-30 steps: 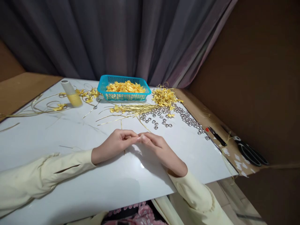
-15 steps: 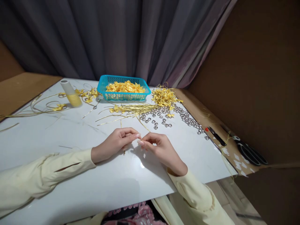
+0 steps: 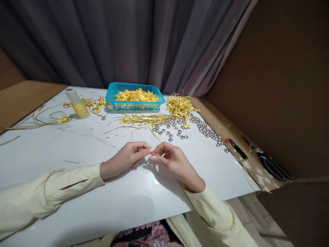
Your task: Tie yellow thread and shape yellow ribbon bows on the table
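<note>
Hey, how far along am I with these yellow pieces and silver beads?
Partway, it seems. Looking done: the beaded yellow pieces by the bottle, perhaps also the looped pile right of the basket. In hand: the left hand and right hand work fingertip to fingertip; what they pinch is too small to tell. Seemingly left: loose yellow pieces in the basket, scattered silver beads and gold cords.

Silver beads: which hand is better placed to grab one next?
Probably the right hand. It looks nearer the silver beads, which lie just beyond it, while the left hand is farther left.
</note>
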A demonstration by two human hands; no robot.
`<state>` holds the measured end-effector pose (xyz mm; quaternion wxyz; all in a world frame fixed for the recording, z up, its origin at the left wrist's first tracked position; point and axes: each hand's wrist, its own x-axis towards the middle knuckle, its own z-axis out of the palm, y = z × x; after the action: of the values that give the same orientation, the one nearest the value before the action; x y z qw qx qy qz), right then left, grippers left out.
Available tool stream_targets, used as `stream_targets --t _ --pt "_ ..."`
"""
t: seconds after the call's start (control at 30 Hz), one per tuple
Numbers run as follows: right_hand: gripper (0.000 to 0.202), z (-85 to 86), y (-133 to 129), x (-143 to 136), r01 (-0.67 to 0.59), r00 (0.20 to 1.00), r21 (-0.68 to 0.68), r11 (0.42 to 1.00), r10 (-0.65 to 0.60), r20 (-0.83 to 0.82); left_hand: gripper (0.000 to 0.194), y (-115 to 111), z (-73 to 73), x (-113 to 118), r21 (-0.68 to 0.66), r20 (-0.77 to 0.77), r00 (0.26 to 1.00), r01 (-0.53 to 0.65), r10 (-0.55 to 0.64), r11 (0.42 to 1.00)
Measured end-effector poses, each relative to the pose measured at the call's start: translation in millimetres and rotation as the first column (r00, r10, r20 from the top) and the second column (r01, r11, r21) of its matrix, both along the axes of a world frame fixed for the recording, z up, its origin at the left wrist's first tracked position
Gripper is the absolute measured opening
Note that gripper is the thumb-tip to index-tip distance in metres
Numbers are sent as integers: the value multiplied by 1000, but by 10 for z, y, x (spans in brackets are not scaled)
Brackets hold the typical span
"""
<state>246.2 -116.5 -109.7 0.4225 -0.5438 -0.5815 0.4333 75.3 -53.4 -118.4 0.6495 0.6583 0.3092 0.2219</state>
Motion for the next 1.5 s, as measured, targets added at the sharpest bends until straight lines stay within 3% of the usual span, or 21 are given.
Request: stream_targets --t 0.13,0.53,0.8,1.07,1.2,1.5 --pt "28 -3 2 -2 5 1000 -4 1000 -5 -5 34 0 7 13 -20 13 1000 -9 9 1000" --pt "19 -36 9 -15 -14 995 -52 999 8 -101 36 11 -12 2 -15 2 1000 28 -28 999" --pt "32 -6 20 -29 -17 995 -87 996 8 -95 33 18 -43 8 -24 14 999 30 -29 999" --pt "28 -41 12 -1 3 999 -69 998 -7 -49 31 26 -36 5 -16 -13 999 -53 53 998" --pt "14 -45 9 -2 -57 996 -45 997 60 59 31 19 -10 13 52 -29 996 -80 82 995" --pt "23 7 -18 -31 -108 975 -24 994 110 194 30 -8 -104 -31 387 -84 983 -117 161 915"
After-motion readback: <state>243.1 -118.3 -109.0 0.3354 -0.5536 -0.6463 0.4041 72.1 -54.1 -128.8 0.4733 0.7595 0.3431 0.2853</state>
